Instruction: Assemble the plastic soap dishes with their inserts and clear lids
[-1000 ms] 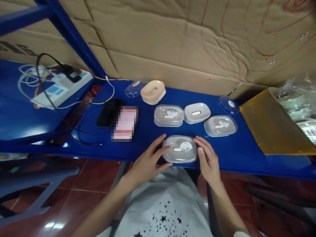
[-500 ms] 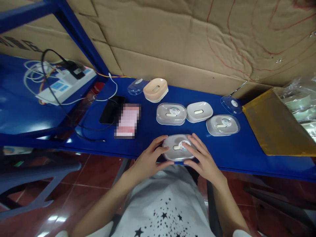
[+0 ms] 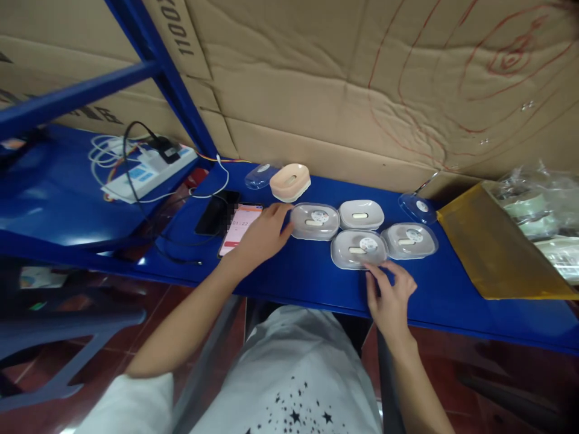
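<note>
My left hand (image 3: 268, 232) reaches over the phone, with its thumb and fingertips apart at the left end of a grey soap dish under a clear lid (image 3: 315, 222). My right hand (image 3: 392, 295) has its fingertips at the front edge of another lidded grey soap dish (image 3: 359, 249), fingers loosely apart. Behind that one sits a pale soap dish with no lid (image 3: 360, 215). To the right lies a further lidded soap dish (image 3: 411, 240) with a round sticker. Each of these has a cream oval piece in its middle.
A peach soap dish (image 3: 290, 182) and a loose clear lid (image 3: 260, 176) lie at the back left; another lid (image 3: 416, 207) lies at the back right. A lit phone (image 3: 236, 232), dark phone (image 3: 212, 212), power strip (image 3: 147, 175) and yellow-edged box (image 3: 484, 241) flank them.
The lidded dish between both hands moved from the front edge back and right, beside the others. My left hand left it for the left dish; my right hand shifted right.
</note>
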Demonstrator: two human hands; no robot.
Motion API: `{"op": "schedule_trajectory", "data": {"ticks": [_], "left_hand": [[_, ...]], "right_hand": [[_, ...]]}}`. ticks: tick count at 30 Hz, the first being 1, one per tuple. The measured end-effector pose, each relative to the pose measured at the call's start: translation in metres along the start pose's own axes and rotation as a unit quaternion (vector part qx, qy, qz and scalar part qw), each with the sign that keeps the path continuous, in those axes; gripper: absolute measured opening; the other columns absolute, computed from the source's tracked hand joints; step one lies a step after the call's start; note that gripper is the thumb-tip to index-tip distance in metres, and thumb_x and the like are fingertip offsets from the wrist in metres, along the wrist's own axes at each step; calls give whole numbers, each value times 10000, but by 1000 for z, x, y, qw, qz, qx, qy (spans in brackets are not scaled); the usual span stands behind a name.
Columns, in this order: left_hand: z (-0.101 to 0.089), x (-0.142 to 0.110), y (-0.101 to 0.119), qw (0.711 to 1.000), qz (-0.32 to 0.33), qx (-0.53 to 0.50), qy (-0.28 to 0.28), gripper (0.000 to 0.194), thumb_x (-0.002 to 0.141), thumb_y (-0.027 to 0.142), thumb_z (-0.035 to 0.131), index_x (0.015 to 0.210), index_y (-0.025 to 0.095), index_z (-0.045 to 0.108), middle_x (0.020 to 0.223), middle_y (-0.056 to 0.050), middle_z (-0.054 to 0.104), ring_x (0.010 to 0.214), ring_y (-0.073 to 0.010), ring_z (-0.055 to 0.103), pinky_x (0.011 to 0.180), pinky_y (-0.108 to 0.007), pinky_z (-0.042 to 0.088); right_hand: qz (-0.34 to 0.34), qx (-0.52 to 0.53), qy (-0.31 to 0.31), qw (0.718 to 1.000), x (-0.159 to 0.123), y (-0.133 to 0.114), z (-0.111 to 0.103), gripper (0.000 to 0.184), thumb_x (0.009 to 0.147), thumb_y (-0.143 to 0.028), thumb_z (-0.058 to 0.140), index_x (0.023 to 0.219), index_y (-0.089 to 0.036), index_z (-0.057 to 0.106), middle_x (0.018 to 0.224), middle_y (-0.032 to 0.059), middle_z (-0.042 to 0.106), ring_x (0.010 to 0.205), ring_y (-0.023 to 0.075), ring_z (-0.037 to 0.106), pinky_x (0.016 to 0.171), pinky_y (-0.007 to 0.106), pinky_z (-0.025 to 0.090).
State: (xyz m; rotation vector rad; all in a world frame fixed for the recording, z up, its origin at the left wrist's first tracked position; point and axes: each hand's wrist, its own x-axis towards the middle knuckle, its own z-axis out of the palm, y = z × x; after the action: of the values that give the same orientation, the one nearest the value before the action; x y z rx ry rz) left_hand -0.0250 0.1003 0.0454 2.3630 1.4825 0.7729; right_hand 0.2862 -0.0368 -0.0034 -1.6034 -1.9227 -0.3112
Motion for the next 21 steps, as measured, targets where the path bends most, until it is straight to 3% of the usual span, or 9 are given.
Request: {"op": "schedule_trajectory", "data": {"ticks": [2, 4, 8, 11, 15, 18, 21], "left_hand": [[12, 12, 1, 1000, -6, -2, -20, 402, 1053, 289, 560, 1425, 138, 568, 1361, -180, 665, 1210, -314, 709, 1064, -496, 582], [23, 18, 6, 999, 6, -2, -32, 453, 1047, 312, 586, 1463, 138, 546, 1408, -179, 648, 1169, -281, 728, 1031, -431, 600], [24, 39, 8, 999, 14, 23, -38, 513, 1079, 284, 511, 1582, 200, 451, 1518, -133, 610, 1311, -254, 663, 1107, -388, 549], [14, 64, -3, 997, -29, 77, -5, 550, 1057, 241, 503, 1599, 176, 435, 1593, -187, 528, 1474, -354, 511, 1196, -525, 453], [13, 88, -17, 987, -83, 138, -2, 645, 962, 236, 646, 1569, 93, 481, 1523, -279, 552, 1441, -472, 492, 1159, -636, 426], [19, 94, -20, 983, -93, 155, -13, 621, 943, 218, 668, 1537, 100, 532, 1451, -266, 613, 1418, -459, 513, 1128, -590, 459], [19, 96, -19, 983, -94, 154, -8, 466, 995, 229, 598, 1451, 134, 613, 1403, -215, 663, 1355, -402, 572, 1104, -526, 487]], "right_hand": [[-26, 33, -30, 999, 0, -2, 1, 393, 1070, -207, 578, 1449, -304, 622, 1263, 114, 711, 1186, 292, 675, 1019, 472, 467], [-46, 52, -69, 995, 0, -4, 1, 473, 1090, -234, 559, 1560, -271, 517, 1304, 111, 731, 1190, 270, 689, 1052, 458, 456], [-43, 44, -117, 991, 2, -3, 5, 535, 1123, -312, 507, 1646, -251, 411, 1570, 142, 601, 1446, 304, 571, 1192, 516, 387], [-33, 47, -144, 988, 3, -1, 8, 525, 1136, -347, 470, 1650, -256, 416, 1700, 141, 453, 1557, 317, 460, 1242, 558, 356], [-18, 63, -144, 987, 0, 1, 9, 475, 1131, -376, 476, 1592, -264, 512, 1667, 128, 503, 1538, 330, 487, 1228, 589, 396], [-15, 73, -137, 988, -1, 1, 9, 430, 1125, -385, 496, 1522, -245, 586, 1596, 128, 584, 1495, 333, 533, 1215, 589, 418], [-17, 75, -138, 988, -1, 1, 9, 409, 1125, -388, 500, 1484, -228, 614, 1558, 129, 618, 1468, 331, 558, 1209, 582, 424]]}}
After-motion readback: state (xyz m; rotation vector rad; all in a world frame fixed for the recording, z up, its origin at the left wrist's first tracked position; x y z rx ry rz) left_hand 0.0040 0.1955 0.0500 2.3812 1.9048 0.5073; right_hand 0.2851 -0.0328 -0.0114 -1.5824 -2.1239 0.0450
